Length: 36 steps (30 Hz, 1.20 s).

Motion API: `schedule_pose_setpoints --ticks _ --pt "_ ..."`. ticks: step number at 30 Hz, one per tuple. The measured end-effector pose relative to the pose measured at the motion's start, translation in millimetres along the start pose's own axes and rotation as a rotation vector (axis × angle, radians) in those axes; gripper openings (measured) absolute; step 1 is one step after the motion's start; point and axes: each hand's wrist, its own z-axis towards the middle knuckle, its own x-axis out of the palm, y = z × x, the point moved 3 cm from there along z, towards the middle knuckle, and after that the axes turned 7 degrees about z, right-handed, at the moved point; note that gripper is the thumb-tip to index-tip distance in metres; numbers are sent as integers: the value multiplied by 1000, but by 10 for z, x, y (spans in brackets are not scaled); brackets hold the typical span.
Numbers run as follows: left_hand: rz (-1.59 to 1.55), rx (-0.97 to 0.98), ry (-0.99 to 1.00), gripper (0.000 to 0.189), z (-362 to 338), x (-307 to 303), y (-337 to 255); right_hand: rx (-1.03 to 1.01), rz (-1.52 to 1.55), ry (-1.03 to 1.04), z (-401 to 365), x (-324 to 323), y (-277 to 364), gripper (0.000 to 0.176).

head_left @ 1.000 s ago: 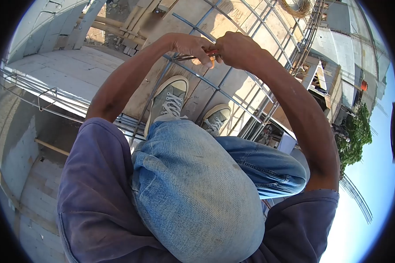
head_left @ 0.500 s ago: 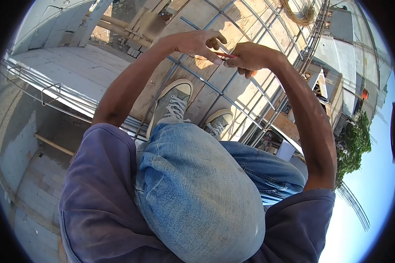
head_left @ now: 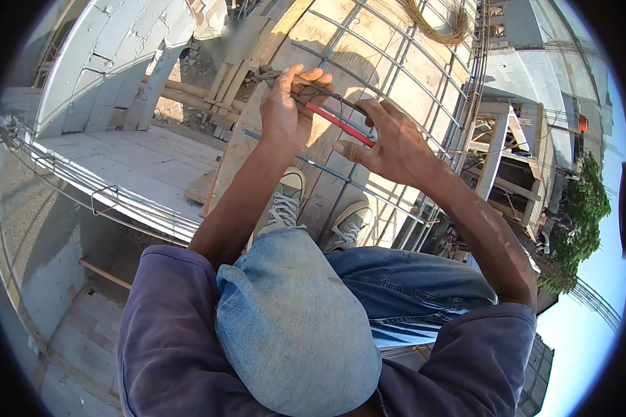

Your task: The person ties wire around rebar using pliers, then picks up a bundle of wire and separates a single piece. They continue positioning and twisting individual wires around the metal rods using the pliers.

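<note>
My right hand (head_left: 393, 142) is closed round the end of a red-handled tool (head_left: 339, 125), with its thumb below the handle. The tool slants up and left toward my left hand (head_left: 289, 111). The fingers of my left hand are curled on thin dark wires (head_left: 327, 92), which run between the two hands. Where the tool's tip meets the wires is too small to make out. Below the hands lies a grid of steel bars (head_left: 327, 169) on wooden boards (head_left: 247, 149).
A coil of thin wire (head_left: 442, 35) lies on the grid at the top. My shoes (head_left: 352, 222) stand on the boards. Bundled bars (head_left: 146, 214) run along an edge at the left, above a deep opening (head_left: 111, 257). More bars line the right edge.
Both hands have come lower in view and moved apart. The red handle now shows at greater length. My left fingers have closed on the wires. The view has shifted.
</note>
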Motion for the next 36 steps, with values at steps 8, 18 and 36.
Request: schedule_pose_setpoints --ticks 8,18,36 --pt "229 349 -20 35 -71 610 -519 -24 293 -55 -402 -386 -135 30" --pt "358 115 490 22 46 792 -999 242 966 -372 -588 -492 -774 22" --pt "1928 236 577 49 -285 1900 -109 -52 1525 -545 -304 369 -112 61"
